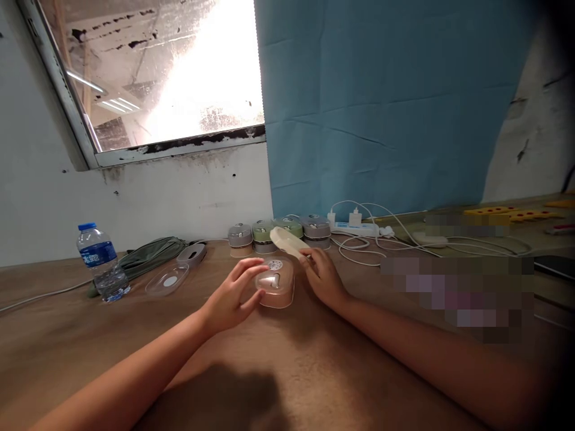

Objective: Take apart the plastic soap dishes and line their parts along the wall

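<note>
In front of me stands a small pinkish box [278,298] with a clear domed lid and a round white sticker on top. My left hand [233,297] is at the box's left side, thumb and fingers spread apart, fingertips over its edge; whether they press on it I cannot tell. Held by one end in my right hand [326,275] is a cream-coloured, rounded, lid-like piece [287,241]. It is tilted above and behind the box, in front of the row of containers. My right fingers are closed on its near right end.
Several stacked grey and green containers [240,239] stand along the wall. A clear lid [167,280], a grey oval piece [192,254], a dark green cloth bag [150,254] and a water bottle [102,263] lie or stand left. White cables and a power strip [359,228] are right.
</note>
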Action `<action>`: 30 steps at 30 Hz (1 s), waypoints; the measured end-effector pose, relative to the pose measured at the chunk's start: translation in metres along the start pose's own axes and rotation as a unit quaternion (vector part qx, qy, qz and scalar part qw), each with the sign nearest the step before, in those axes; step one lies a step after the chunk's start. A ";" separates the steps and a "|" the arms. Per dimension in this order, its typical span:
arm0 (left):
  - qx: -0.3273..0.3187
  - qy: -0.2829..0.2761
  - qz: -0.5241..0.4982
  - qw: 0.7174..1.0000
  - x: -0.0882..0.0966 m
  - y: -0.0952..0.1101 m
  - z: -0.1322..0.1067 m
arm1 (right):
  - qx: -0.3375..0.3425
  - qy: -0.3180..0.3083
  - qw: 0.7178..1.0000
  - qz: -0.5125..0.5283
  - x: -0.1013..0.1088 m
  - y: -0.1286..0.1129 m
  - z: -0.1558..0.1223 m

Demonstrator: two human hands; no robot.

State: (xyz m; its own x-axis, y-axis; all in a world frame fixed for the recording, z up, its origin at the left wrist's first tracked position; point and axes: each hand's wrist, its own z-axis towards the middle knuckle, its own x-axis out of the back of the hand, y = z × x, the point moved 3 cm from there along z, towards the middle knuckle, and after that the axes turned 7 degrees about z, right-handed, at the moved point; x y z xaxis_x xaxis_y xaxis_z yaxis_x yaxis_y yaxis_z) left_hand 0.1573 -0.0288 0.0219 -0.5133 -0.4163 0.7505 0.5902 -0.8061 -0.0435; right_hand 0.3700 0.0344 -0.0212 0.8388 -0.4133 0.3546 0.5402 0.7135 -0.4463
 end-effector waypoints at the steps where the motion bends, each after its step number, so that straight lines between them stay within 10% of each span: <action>1: -0.038 0.013 0.037 0.999 0.007 0.004 0.006 | 0.023 -0.021 0.999 0.005 0.000 -0.007 -0.001; 4: -0.141 -0.026 0.141 0.980 0.023 0.008 0.021 | 0.084 -0.076 0.994 -0.004 -0.001 -0.025 -0.004; 15: -0.197 -0.211 0.164 0.943 0.040 -0.004 0.012 | 0.232 -0.161 0.959 -0.040 -0.007 -0.044 -0.014; 23: -0.163 -0.228 0.180 0.943 0.061 -0.002 -0.013 | 0.184 -0.176 0.965 -0.059 -0.008 -0.045 -0.016; 30: -0.029 -0.274 0.147 0.950 0.058 -0.070 -0.035 | 0.196 -0.267 0.943 -0.046 -0.013 -0.043 -0.020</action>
State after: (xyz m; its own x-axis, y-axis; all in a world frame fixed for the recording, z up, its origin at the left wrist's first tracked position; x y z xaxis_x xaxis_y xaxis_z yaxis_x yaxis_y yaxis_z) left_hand 0.0646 -0.0111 0.0458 0.0793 -0.3578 0.9304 0.6136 -0.7181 -0.3285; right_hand 0.3371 -0.0025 -0.0225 0.5799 -0.2146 0.7859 0.4543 0.8859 -0.0933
